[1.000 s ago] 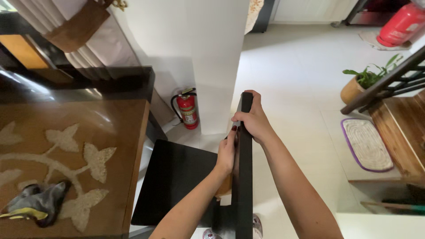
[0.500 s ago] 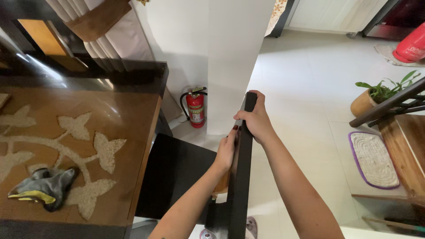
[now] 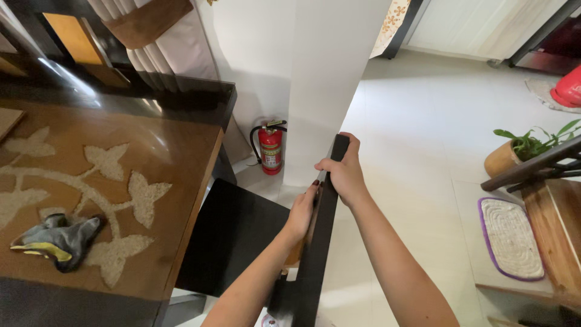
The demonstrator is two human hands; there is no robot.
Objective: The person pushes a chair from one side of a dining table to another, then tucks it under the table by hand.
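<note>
A black chair stands beside the table, its seat (image 3: 233,236) dark and flat, its backrest top rail (image 3: 319,224) running toward me edge-on. My right hand (image 3: 344,172) grips the far end of that rail. My left hand (image 3: 302,212) holds the rail's left side a little nearer to me, fingers wrapped on it. A grey and yellow cloth (image 3: 54,240) lies on the brown glass-topped table (image 3: 175,157), apart from both hands.
A red fire extinguisher (image 3: 270,147) stands against the white pillar (image 3: 327,72) just beyond the chair. To the right are a potted plant (image 3: 514,151), a purple-edged mat (image 3: 511,236), wooden stairs (image 3: 560,224) with a dark railing, and pale tiled floor (image 3: 417,121).
The chair's seat has slid closer to the table edge, with both hands still on the rail. My view has shifted, showing more of the table.
</note>
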